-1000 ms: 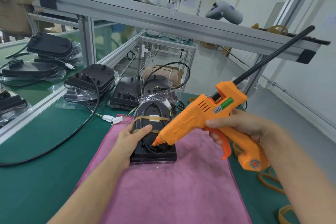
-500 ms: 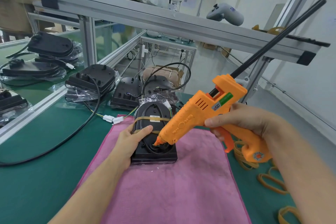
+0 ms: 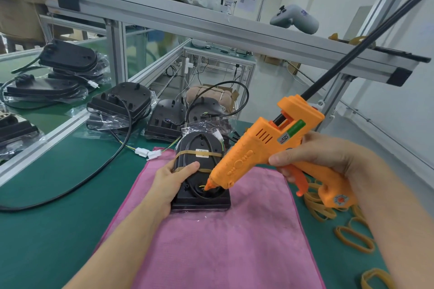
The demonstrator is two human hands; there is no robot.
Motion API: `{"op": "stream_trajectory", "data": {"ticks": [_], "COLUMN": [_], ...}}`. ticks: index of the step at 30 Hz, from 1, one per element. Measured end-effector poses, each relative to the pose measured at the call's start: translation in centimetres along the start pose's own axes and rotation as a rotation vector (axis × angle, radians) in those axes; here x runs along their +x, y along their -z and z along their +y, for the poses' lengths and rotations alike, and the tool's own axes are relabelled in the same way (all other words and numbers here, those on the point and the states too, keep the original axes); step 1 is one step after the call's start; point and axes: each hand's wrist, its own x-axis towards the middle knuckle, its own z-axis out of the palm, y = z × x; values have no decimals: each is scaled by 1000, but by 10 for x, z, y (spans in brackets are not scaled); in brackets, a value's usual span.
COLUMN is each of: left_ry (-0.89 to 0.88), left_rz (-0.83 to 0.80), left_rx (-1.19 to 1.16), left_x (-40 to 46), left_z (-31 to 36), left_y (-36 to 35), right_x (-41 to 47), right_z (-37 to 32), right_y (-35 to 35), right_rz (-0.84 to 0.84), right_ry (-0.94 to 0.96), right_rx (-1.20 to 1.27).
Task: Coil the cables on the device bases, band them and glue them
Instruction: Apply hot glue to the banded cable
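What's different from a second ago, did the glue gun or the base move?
The glue gun tipped steeper: its rear rose in the right hand while the nozzle stayed in the base recess. Nothing was taken or let go. The left hand still holds the base on the pink cloth.
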Motion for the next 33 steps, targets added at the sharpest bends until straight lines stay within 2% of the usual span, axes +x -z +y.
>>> {"op": "stream_trajectory", "data": {"ticks": [33], "left_ry": [-12], "left_rz": [10], "left_rx": [21], "left_x": [2], "left_z": [-2], "left_y": [2], "right_x": [10], "right_z": [7], "right_y": [-1], "right_rz": [78], "right_ry": [-36], "right_rx": [9]}}
